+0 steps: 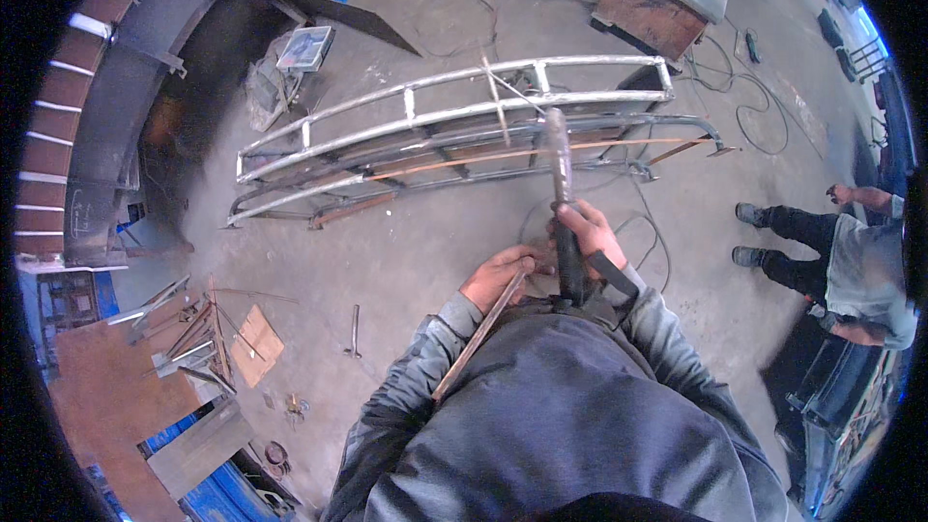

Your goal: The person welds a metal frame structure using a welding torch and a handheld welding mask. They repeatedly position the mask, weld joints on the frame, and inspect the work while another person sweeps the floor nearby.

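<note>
A narrow strip [481, 333] is pinched by the left hand [496, 275] — a dark-handled tool [562, 179] is clasped in the right hand [590, 234]!

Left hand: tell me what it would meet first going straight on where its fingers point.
Probably the dark handle of the tool in the right hand, just right of the left hand; their depth gap is unclear.

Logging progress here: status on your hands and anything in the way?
Left hand: gripping thin metal strip. Right hand: gripping long cylindrical tool. Silver metal frame ahead, contact unclear.
</note>
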Motion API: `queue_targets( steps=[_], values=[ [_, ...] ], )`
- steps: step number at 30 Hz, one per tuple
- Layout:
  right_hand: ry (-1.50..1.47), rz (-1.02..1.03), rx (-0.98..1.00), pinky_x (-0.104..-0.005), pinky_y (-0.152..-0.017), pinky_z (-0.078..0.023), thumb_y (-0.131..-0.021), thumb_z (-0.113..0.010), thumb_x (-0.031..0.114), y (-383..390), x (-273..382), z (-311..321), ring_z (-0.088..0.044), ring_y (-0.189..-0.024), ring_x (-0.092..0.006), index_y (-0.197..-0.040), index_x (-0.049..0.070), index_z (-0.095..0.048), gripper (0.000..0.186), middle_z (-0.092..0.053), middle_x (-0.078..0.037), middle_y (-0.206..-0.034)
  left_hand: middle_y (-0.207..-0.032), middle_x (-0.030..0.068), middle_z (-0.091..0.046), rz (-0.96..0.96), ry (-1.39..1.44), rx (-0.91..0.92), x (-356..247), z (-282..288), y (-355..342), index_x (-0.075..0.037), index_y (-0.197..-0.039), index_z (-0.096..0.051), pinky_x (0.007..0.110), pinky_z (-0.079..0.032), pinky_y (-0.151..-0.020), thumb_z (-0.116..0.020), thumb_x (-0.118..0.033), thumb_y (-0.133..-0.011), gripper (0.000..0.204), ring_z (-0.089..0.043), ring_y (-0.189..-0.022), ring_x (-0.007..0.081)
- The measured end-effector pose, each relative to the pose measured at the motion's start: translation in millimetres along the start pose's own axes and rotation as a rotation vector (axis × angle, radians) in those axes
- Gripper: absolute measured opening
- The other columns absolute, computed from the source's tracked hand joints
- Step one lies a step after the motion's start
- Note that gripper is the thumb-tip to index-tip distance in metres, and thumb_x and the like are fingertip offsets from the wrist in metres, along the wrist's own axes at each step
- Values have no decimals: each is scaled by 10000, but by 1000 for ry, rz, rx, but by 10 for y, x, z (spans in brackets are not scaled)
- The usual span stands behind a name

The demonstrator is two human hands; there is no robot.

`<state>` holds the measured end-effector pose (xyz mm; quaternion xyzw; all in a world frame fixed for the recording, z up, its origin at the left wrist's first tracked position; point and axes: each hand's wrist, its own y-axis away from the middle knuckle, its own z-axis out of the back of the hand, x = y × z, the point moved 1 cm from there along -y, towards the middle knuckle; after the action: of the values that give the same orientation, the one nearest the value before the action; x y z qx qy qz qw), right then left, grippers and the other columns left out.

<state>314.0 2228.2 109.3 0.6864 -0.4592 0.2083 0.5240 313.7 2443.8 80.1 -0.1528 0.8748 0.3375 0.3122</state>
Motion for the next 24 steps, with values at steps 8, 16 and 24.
queue_targets(
  steps=[8,16,24],
  values=[
    [183,102,190,-298,-658,-520,-950,-648,302,-252,-159,-1597,-610,-766,-144,-1164,5,-550,379,-617,-57,-899,-878,12,-625,-91,33,-51,-169,697,725,-33,-1260,-554,238,-433,-454,-603,-222,-959,358,-530,-538,83],
    [329,307,297,-314,-744,-532,-925,-667,283,-472,93,-2089,-635,-864,-163,-1219,-41,-568,449,-635,-96,-956,-1026,92,-689,-225,-169,-38,-749,860,874,-26,-1131,-606,326,-534,-841,-676,-234,-905,315,-661,-920,200],
    [505,309,-5,-284,-660,-508,-906,-657,199,-1326,463,-1158,-631,-745,-133,-1058,-23,-679,270,-688,-72,-875,-990,142,-700,-189,-74,-302,-1187,1282,861,-33,-1129,-583,231,-477,-534,-672,-256,-892,338,-627,-709,131]
  ],
)
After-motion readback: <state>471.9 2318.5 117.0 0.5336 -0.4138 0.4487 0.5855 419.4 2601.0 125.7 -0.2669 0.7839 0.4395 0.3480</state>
